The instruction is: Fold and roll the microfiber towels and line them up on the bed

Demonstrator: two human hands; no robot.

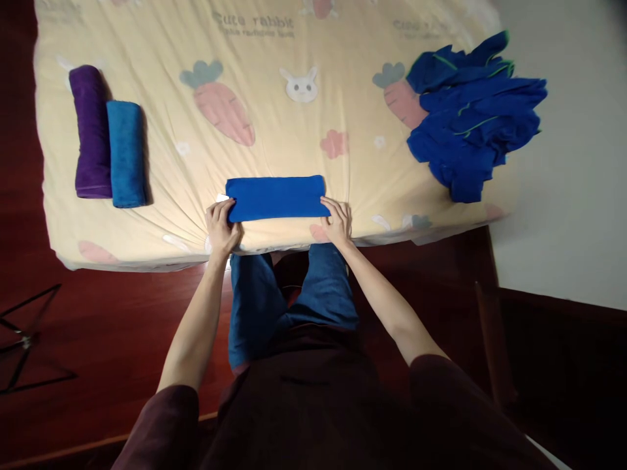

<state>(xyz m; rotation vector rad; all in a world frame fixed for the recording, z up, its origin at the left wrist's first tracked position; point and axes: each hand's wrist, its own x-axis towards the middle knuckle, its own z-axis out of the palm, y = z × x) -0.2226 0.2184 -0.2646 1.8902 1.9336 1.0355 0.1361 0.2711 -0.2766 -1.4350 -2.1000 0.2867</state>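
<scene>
A blue towel (277,197) lies folded into a long flat strip near the front edge of the bed (274,124). My left hand (223,228) grips its left end, fingers curled over the corner where a small white tag shows. My right hand (337,220) rests on the towel's right end, fingers laid flat and pressing on the near corner.
A purple rolled towel (91,134) and a teal rolled towel (126,155) lie side by side at the bed's left. A heap of loose blue cloths (473,114) sits at the right edge. Dark red floor surrounds the bed; a black stand's legs (24,339) show at left.
</scene>
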